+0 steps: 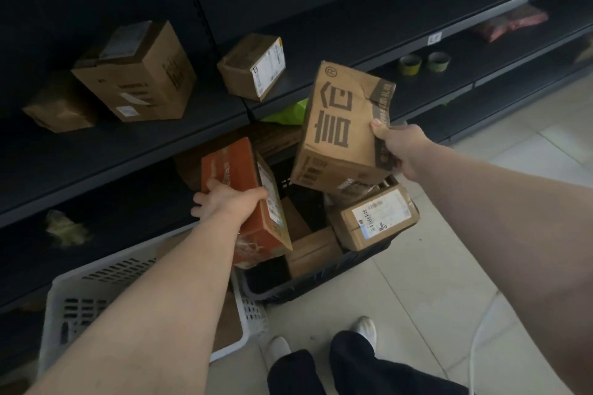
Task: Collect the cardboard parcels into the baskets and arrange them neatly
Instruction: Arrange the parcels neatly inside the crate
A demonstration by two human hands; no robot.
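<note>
Right hand gripping the printed brown parcel above the dark basket, left hand clasping the orange parcel tilted at its left edge, I am planning on lowering each one flat beside the labelled parcel, never dropping them askew.

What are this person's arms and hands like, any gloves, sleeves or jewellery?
No gloves: the left hand and right hand are bare. Both forearms are bare too, with no sleeves, watch or bracelet showing. Lower down are dark trousers and white shoes.
</note>
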